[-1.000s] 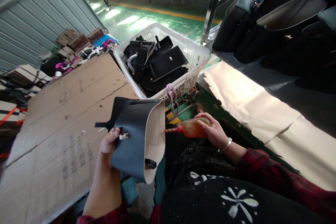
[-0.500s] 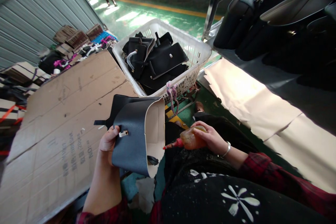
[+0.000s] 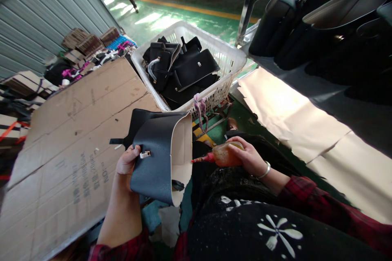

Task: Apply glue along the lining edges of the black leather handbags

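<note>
The bottle point(image 3: 223, 156) clasped in the right grip point(image 3: 251, 159) had shifted slightly beside the black bag point(image 3: 156, 171), which the left grip point(image 3: 127, 161) pinched.

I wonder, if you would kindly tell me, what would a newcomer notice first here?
Probably the orange bottle in the right hand, its red nozzle pointing toward the open dark bag in the left hand. Beyond them stands a white basket of black bags, with a large cardboard sheet to its left.
</note>
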Action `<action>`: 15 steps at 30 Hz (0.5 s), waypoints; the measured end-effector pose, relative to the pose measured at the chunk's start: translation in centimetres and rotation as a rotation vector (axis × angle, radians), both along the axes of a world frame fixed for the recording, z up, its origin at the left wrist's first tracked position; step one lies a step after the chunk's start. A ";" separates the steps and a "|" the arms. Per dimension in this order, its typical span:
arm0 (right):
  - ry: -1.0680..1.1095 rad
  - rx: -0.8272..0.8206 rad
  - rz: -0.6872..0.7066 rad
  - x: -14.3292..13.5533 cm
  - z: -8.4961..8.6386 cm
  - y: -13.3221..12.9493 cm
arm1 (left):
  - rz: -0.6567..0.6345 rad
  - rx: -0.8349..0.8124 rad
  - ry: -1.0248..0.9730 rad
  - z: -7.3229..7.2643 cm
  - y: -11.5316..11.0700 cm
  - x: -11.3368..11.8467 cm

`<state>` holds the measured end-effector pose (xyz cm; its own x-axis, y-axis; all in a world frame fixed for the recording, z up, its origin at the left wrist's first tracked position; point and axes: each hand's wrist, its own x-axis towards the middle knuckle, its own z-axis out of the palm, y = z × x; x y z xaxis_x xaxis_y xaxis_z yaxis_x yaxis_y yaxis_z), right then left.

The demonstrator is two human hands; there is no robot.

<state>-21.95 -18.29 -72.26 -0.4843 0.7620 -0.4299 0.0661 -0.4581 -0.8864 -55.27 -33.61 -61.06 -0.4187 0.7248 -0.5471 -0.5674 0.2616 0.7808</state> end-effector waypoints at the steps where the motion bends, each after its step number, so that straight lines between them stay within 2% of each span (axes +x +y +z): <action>1: 0.004 0.021 -0.020 0.0 -0.1 0.1 | -0.010 0.001 -0.009 -0.1 -0.1 0.0; 9: -0.005 0.102 -0.124 -0.7 0.0 0.9 | -0.046 -0.017 0.013 -0.4 -0.1 -0.7; 15: -0.004 0.025 -0.015 -0.4 0.4 0.2 | -0.056 -0.042 0.052 -0.4 0.0 -0.7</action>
<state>-22.31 -18.08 -71.90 -0.4711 0.7797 -0.4125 0.0634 -0.4365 -0.8975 -55.94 -33.61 -61.46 -0.4070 0.7247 -0.5560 -0.5102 0.3245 0.7965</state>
